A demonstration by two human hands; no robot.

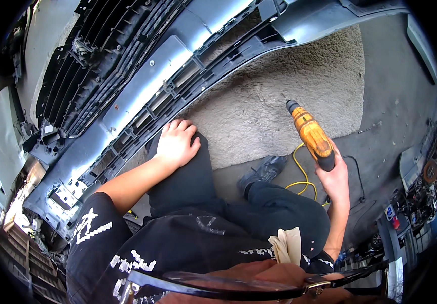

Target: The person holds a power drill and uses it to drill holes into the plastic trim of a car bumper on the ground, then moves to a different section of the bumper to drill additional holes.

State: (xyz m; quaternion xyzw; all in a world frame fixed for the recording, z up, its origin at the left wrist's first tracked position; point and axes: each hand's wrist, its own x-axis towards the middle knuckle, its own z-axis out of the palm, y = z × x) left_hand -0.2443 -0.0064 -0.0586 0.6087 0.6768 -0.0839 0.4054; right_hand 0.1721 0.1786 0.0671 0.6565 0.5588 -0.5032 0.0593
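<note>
Down at the bottom edge, closest in, sit the dark frames of the person's glasses [218,289], and just beyond them a cream cloth [287,244] pokes up out of a fold in the black clothing, the only thing here tucked into anything. Taking the grey carpet [274,106] as the landmark: the person is down at its near edge, black-trousered knee pushed onto it, a grey shoe [263,172] planted right at its border. The left hand [177,143] is spread flat and relaxed, palm down on that knee, gripping nothing, fingers pointing toward the bumper. The right hand [334,178] is clenched around the black handle of an orange power drill [312,134], which hangs just off the carpet's near right corner, its chuck angled up and over the pile. A yellow cord [302,175] loops on the concrete floor [396,101] beside that corner, close under the drill. Farther out, across the carpet's far edge, lies a silver-blue car bumper [142,83], inner side up, its black ribbed framing resting on the pile. Beyond it, well past the carpet's far left corner, a black slatted grille [92,55] sits nested in the bumper shell.
</note>
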